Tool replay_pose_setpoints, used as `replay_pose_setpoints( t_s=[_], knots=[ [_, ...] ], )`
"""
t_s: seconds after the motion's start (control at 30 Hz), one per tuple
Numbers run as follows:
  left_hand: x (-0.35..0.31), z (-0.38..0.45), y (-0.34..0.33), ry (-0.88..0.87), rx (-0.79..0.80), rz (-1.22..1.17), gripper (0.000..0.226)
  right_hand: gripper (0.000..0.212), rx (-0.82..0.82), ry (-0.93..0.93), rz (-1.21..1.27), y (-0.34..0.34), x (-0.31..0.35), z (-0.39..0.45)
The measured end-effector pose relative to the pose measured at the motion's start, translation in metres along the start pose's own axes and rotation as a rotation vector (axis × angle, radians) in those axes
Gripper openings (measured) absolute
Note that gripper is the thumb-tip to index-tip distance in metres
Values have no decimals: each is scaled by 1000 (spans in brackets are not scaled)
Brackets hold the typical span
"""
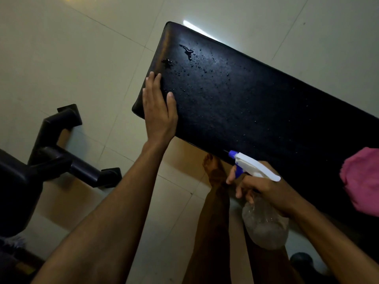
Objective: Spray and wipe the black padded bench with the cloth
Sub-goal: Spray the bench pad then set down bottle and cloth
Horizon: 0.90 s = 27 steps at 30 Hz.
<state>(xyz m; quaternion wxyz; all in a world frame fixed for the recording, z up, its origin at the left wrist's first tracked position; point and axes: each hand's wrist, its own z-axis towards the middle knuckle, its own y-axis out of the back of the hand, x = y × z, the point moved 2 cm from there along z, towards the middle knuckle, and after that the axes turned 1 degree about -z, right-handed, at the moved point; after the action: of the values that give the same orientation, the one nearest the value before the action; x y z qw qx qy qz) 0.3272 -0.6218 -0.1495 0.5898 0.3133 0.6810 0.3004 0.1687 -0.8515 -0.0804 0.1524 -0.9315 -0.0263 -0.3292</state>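
Bench (256, 103) beaded with droplets toward 11 o'clock: spraying well along. Left hand (159, 111) flat, fingers spread on pad end. Right hand (264, 191) clamped on sprayer (254, 167), nozzle at bench. Cloth (363, 181) at 3 o'clock, unused; wiping left.

The room is dim and greenish, and the picture is soft and grainy throughout. A white streak of glare (196, 29) lies on the floor (82, 58) just past the far edge of the tabletop (256, 103), whose wet drops (188, 52) catch small glints. My arms look dark. Shadow pools under the tabletop, and straight lines bow toward the frame's edges.
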Motion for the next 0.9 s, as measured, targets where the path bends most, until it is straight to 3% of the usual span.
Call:
replay_pose_setpoints(
  t_s=[0.33,0.43,0.77,0.9],
  knots=[
    [-38,-13,-43,-285,139,368,61,20,-223,156,334,57,11,-23],
    [-52,-19,-53,-268,157,429,63,30,-216,129,332,68,9,-29],
    [-60,-25,-57,-206,151,409,62,19,-64,-52,134,66,-44,-67],
    [-66,-26,-58,-195,152,404,63,21,-115,-45,144,73,-55,-79]
  ],
)
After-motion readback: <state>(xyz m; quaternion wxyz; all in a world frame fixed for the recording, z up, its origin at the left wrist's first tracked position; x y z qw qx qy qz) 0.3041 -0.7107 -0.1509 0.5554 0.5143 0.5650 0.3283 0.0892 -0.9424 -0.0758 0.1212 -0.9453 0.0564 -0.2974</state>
